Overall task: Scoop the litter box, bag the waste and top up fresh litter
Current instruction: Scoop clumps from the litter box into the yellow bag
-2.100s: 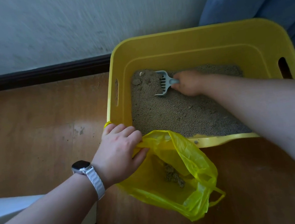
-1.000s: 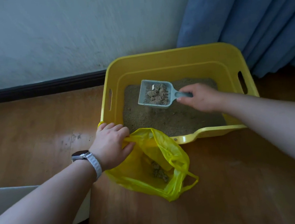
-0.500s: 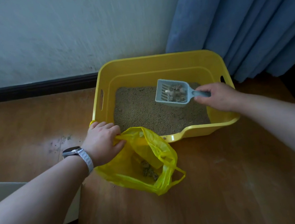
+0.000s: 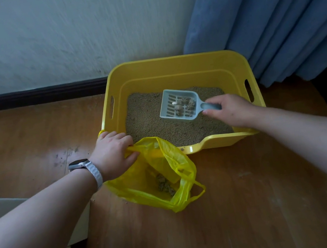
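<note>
the right hand (image 4: 230, 112) curls round the handle of a grey-blue slotted scoop (image 4: 179, 105) and holds it above the litter (image 4: 148, 124) inside a yellow plastic litter box (image 4: 171, 68). its fingers cover most of the handle. a few pale clumps (image 4: 186, 103) lie in the scoop's pan. the left hand (image 4: 112, 152) pinches the rim of a thin yellow plastic bag (image 4: 177, 161), holding its mouth open on the wooden floor (image 4: 243, 207), just in front of the box's near left corner. a small brownish heap of waste (image 4: 164, 184) shows dimly inside the bag, its shape hard to make out. the left wrist wears a watch (image 4: 79, 164) on a pale band, its screen too angled to read. the box stands by a pale wall (image 4: 61, 33) with a dark skirting board (image 4: 28, 97), beside blue curtains (image 4: 279, 13) that are cut off at the right. a pale flat-topped object (image 4: 0, 207) at the lower left is cut off by the edge and partly hidden behind the left forearm; i cannot tell what it is.
</note>
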Tool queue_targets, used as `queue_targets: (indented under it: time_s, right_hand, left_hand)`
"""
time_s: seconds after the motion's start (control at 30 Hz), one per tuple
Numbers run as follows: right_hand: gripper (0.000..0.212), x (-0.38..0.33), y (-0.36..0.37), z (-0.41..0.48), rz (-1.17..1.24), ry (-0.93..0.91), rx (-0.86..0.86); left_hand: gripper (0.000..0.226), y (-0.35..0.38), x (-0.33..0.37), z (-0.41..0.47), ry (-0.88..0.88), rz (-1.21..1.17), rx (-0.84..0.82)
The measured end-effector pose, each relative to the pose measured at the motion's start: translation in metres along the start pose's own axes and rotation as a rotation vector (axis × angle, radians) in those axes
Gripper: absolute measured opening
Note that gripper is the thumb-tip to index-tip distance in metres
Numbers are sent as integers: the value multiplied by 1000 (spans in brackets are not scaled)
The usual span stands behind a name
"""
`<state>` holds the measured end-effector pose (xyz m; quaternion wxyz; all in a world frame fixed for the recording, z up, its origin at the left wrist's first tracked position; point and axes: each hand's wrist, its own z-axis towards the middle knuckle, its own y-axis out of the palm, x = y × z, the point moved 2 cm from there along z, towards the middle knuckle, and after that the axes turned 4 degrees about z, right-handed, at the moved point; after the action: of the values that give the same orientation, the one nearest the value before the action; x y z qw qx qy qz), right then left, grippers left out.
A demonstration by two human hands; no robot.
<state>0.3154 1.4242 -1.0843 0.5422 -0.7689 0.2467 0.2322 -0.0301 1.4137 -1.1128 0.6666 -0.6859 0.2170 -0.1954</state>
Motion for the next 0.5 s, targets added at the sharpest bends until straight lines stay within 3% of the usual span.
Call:
queue_targets:
  time_s: [0.5]
  right_hand:
    - [29, -2, 5, 0, 2, 2, 40]
  left_hand:
    - [37, -3, 1, 0, 0, -15, -6]
